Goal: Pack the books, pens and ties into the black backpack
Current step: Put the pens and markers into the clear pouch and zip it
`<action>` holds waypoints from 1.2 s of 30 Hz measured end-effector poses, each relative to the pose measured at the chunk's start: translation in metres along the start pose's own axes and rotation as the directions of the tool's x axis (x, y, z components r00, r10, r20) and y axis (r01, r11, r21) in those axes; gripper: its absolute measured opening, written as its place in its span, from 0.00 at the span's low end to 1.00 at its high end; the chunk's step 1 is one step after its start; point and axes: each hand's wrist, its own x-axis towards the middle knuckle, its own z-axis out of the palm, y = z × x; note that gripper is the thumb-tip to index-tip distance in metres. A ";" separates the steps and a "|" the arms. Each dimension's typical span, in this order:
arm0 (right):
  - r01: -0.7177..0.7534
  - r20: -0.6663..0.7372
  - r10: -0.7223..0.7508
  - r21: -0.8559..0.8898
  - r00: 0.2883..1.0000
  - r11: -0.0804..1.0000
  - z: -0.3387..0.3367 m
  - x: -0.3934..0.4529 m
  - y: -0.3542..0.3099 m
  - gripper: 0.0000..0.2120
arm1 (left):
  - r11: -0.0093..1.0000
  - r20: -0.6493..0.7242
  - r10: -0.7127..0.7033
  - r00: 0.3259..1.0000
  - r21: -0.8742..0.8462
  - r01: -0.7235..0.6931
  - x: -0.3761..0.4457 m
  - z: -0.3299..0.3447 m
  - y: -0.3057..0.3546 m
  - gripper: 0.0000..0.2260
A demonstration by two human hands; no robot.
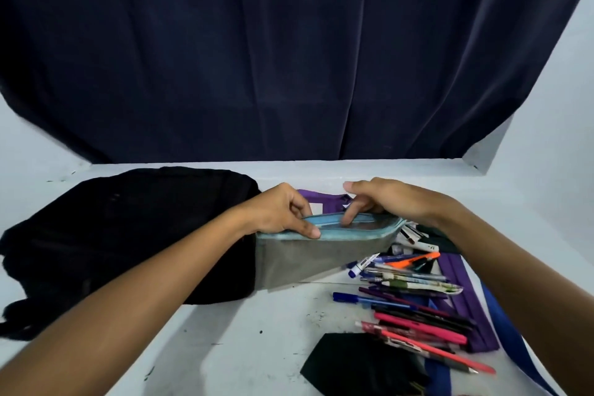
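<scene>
The black backpack (128, 235) lies flat on the left of the white table. Beside it stands a grey pouch with a light blue zip edge (321, 254), tilted, its mouth upward. My left hand (283, 212) pinches the pouch's blue top edge at its left end. My right hand (392, 199) hovers over the mouth with a finger reaching down into the opening. Several pens (414, 299) lie heaped to the right of the pouch. Purple ties (463, 292) and a blue tie (501, 315) lie under and beside the pens. A dark tie end (360, 363) lies at the front.
The white table (241, 347) ends at a back edge under a dark blue curtain (289, 58). A purple-framed thing (324, 199) lies behind the pouch, mostly hidden. Backpack straps (19, 321) trail off at the front left.
</scene>
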 end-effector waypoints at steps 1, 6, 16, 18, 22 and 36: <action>-0.013 -0.018 0.013 0.015 1.000 1.000 0.002 0.003 0.001 0.29 | 1.000 -0.004 0.022 1.000 -0.009 -0.022 -0.001 0.000 -0.003 0.14; 0.067 -0.100 -0.074 -0.071 0.992 0.995 0.014 0.013 0.014 0.08 | 0.980 -0.108 0.194 0.975 -0.016 -0.197 -0.009 -0.001 -0.010 0.05; 0.032 -0.129 -0.085 -0.370 0.988 0.928 0.038 0.005 0.013 0.34 | 0.957 -0.080 0.101 0.992 0.281 -0.075 -0.013 0.004 -0.034 0.15; 0.002 -0.115 -0.058 -0.433 0.992 0.901 0.042 0.005 0.013 0.42 | 0.962 -0.097 0.072 0.993 0.269 -0.043 -0.014 0.007 -0.037 0.22; -0.008 -0.097 -0.051 -0.524 0.994 0.851 0.046 0.002 0.016 0.46 | 0.960 -0.067 -0.005 0.998 0.277 0.023 -0.016 0.011 -0.046 0.37; -0.036 -0.110 -0.027 -0.530 0.994 0.847 0.050 -0.010 0.025 0.56 | 0.937 0.028 0.089 0.996 0.337 -0.093 -0.018 0.020 -0.038 0.53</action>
